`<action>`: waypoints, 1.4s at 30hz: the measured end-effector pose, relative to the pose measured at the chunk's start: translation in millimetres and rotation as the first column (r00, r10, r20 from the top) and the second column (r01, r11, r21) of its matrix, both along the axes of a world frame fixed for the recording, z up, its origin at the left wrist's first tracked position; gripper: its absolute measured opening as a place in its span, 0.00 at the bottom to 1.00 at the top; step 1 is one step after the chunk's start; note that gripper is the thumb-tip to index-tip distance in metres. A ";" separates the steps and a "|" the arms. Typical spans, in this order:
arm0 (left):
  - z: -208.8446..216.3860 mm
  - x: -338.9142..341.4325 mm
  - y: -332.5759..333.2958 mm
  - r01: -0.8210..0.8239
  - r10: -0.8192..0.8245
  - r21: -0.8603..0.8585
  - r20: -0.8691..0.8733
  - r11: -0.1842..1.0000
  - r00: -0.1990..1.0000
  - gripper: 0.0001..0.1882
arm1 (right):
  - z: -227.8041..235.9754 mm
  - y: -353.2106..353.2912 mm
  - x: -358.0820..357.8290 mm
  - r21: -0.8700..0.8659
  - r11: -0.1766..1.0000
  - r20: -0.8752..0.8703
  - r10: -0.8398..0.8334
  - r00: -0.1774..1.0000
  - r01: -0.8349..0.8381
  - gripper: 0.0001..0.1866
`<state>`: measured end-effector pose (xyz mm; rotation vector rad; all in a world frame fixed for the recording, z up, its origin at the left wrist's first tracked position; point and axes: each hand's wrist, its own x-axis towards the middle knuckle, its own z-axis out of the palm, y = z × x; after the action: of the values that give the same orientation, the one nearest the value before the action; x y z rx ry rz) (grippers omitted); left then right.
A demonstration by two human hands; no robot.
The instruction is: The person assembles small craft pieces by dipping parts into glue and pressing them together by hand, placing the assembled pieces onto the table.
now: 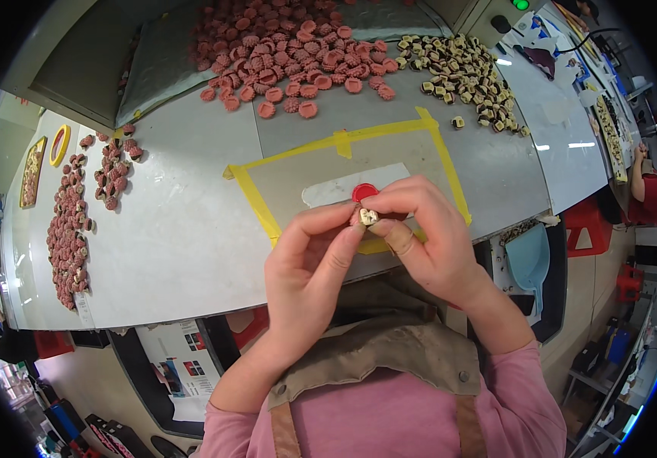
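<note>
My left hand (304, 263) and my right hand (437, 248) meet over the table's front edge, thumbs and forefingers pinched together. Between the fingertips sits a small cream piece (368, 217) with dark marks on its face. A sliver of pink shows beside it at the left fingertips; whether it belongs to a pink cap or to a finger I cannot tell. Just beyond the fingers a round red lid-like disc (364, 191) rests on a white strip (328, 186). Yellow tape (252, 200) frames this patch of the table.
Scalloped pink caps (267, 75) are heaped at the back. Cream and dark-brown pieces (466, 72) lie at the back right. Pink pieces with dark parts (69, 237) spread along the left. A light-blue dustpan (528, 259) and red stools (589, 229) stand at the right, below table height.
</note>
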<state>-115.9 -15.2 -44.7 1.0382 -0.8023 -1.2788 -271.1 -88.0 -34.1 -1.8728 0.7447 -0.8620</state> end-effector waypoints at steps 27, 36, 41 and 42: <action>11.0 2.0 2.5 0.080 -0.073 -0.011 0.300 0.997 0.951 0.24 | -7.7 -2.9 -10.7 -0.471 0.882 -0.071 -0.021 0.997 -0.015 0.18; 11.4 114.7 -28.4 -0.021 0.219 -0.224 0.966 0.974 -0.134 0.14 | 2.0 -84.5 -80.7 -0.595 0.760 -0.189 -0.447 0.874 0.261 0.08; 12.5 120.5 -53.4 0.034 0.349 -0.350 0.911 0.936 -0.222 0.21 | -9.7 -104.1 -84.2 -0.615 0.776 -0.313 -0.403 0.860 0.140 0.07; 11.1 113.7 -57.9 0.084 0.346 -0.338 0.931 0.937 -0.117 0.21 | -8.3 -102.1 -78.5 -0.599 0.789 -0.330 -0.399 0.856 0.137 0.06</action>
<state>-2.2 -73.1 -33.6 1.7562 -1.9276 0.2330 -349.6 -190.0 -42.4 -2.5887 1.1667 -0.9101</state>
